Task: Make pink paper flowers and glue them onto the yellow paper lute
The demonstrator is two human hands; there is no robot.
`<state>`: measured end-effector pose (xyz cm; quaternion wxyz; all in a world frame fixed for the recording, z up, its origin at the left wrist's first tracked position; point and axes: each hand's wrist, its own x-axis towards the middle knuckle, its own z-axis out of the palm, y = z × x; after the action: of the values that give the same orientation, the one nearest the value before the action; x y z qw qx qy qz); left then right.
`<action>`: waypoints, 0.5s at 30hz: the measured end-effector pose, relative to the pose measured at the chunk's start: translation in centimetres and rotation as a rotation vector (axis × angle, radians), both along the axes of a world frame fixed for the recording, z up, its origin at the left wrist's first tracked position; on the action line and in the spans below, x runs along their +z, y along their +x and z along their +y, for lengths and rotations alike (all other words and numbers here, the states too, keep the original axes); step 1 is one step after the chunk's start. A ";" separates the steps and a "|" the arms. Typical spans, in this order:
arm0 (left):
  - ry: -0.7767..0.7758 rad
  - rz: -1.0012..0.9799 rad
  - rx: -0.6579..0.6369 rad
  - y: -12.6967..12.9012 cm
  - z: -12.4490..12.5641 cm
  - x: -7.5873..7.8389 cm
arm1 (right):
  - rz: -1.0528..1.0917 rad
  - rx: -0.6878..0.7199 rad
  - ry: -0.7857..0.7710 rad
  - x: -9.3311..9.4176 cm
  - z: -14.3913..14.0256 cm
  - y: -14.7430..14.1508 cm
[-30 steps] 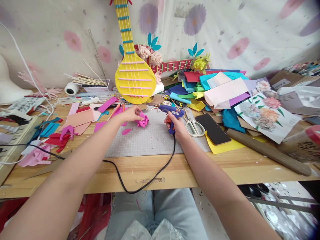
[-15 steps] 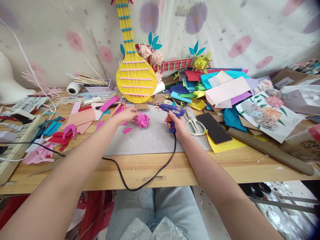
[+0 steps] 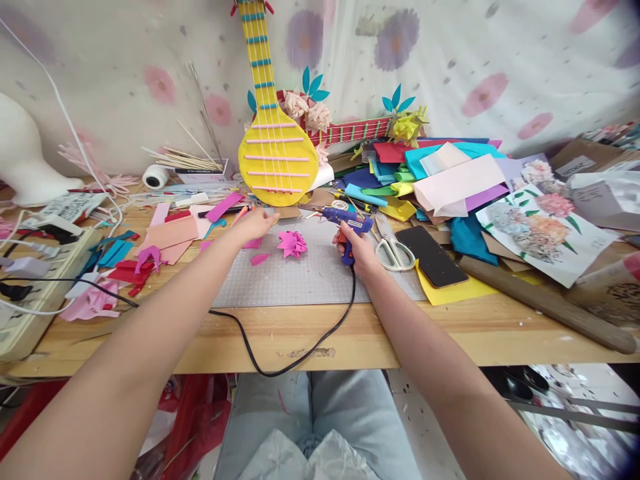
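My right hand (image 3: pixel 356 249) is wrapped round the handle of a blue hot glue gun (image 3: pixel 350 219), its nozzle pointing left and its black cord (image 3: pixel 300 363) hanging below the table edge. A magenta paper flower (image 3: pixel 292 245) with pointed petals sits on the grey cutting mat (image 3: pixel 310 283), between both hands. Just behind and left of that flower is my left hand (image 3: pixel 258 225), apart from it, fingers loosely out and nothing seen in them. Beside the flower lies a loose magenta petal (image 3: pixel 260 259). White-handled scissors (image 3: pixel 395 253) rest right of the glue gun.
A yellow paper lute (image 3: pixel 278 160) stands at the back. Coloured paper sheets (image 3: pixel 460 177) are piled right, near a black phone (image 3: pixel 431 256), a wooden stick (image 3: pixel 545 303) and a flower picture (image 3: pixel 543 223). Paper scraps (image 3: pixel 167 237) and a power strip (image 3: pixel 40 293) lie left.
My left hand has let go of the magenta flower and moved slightly back from it. The flower now rests on the mat. My right hand still holds the glue gun. The view has shifted slightly.
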<state>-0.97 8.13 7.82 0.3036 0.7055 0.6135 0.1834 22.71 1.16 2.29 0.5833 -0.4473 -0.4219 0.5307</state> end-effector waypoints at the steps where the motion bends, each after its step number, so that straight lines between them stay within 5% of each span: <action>1: 0.051 0.072 -0.052 0.4 0.0 0.3 | -0.003 -0.002 0.000 0.0 0.0 0.0; 4: 0.022 0.116 -0.315 2.3 -0.2 1.1 | -0.006 -0.011 -0.004 0.1 -0.1 0.0; 7: -0.035 0.165 -0.413 4.1 -0.3 1.3 | -0.005 -0.017 -0.009 0.2 -0.1 0.1; 11: -0.081 0.254 -0.405 5.1 0.1 1.1 | -0.023 -0.029 -0.020 0.0 0.1 0.2; 15: -0.182 0.105 -0.192 4.9 0.3 0.9 | -0.034 -0.023 -0.015 -0.1 0.2 0.3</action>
<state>3.92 8.40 8.73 0.3499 0.7391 0.5725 0.0601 22.98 1.37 2.15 0.5788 -0.4653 -0.4227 0.5193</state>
